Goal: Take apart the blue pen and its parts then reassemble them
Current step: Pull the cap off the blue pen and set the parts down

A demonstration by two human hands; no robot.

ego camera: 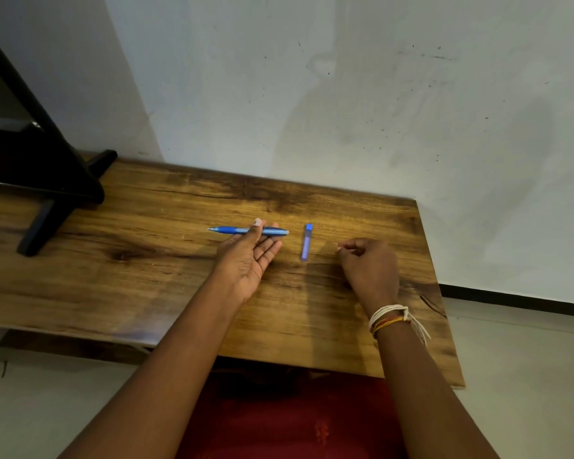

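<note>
A wooden counter (166, 270), dark-grained and knotty, runs along a pale, scuffed wall (345, 94). At ten o'clock on the counter stands a black frame (40, 180) on splayed feet. Pale floor (527, 376) shows off the counter's right edge, and red cloth (289, 422) fills the bottom of the view, under the counter's near edge.

Now the hands. The left hand (247, 260) lies palm up at the centre of the counter, fingers spread, and the blue pen (247, 230) sits crosswise over the fingertips, its point aimed at nine o'clock. The thumb (255, 226) comes down on top of the barrel, so this grip is pinched on the pen between thumb and fingers.

At three o'clock from the pen, apart from it, a small blue tube (306, 241) lies flat on the wood, running twelve to six. Just beyond it rests the right hand (368, 265), knuckles up, fingers curled in together; whether anything is inside that grip, I cannot tell. Thread bands (391, 318) circle that wrist.
</note>
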